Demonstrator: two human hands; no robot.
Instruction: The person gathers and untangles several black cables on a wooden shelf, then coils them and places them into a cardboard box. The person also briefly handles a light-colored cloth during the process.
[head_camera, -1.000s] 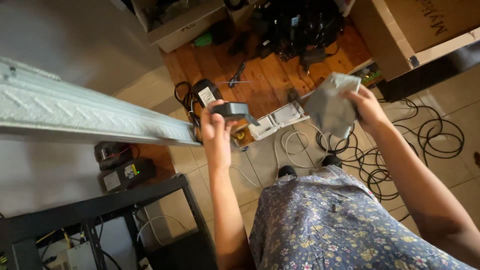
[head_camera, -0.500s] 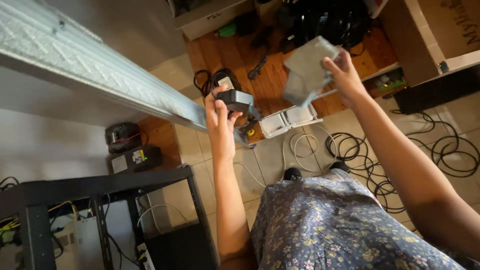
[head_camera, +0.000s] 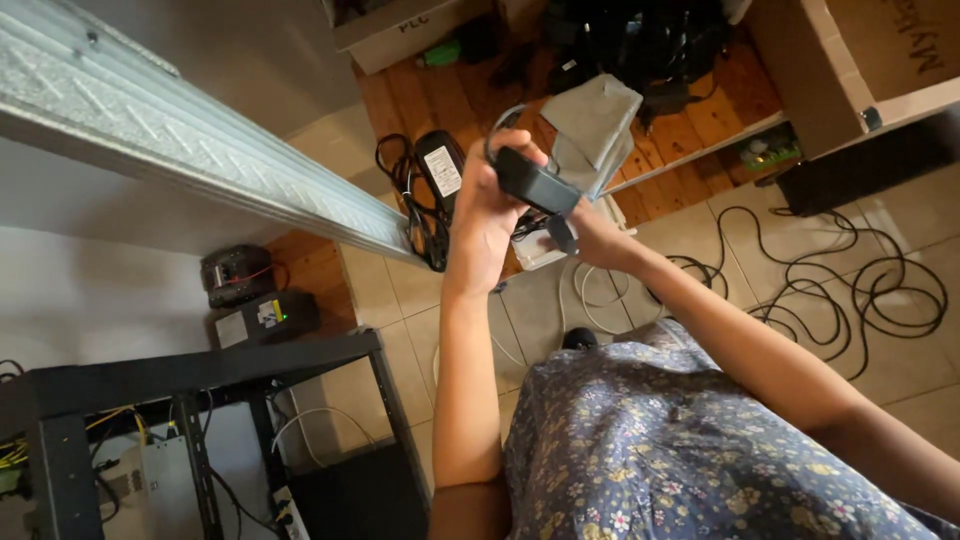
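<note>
My left hand (head_camera: 484, 205) grips a dark grey box-shaped power adapter (head_camera: 536, 182) with a cord hanging from it, held up at chest height. My right hand (head_camera: 592, 236) sits just behind and below the adapter, holding a grey cloth (head_camera: 592, 122) that stands up behind it. The two hands are close together and the cloth touches the adapter. Most of my right hand's fingers are hidden by the adapter and cloth.
A long white patterned rail (head_camera: 190, 150) crosses the upper left. On the floor lie a black power brick (head_camera: 440, 168), a white open box (head_camera: 545, 252), coiled black cables (head_camera: 850, 290) and a cardboard box (head_camera: 860, 50). A black metal rack (head_camera: 200, 370) stands lower left.
My right hand has come down and left with the cloth, meeting my left hand at the adapter. My left hand has lifted the adapter slightly rightward.
</note>
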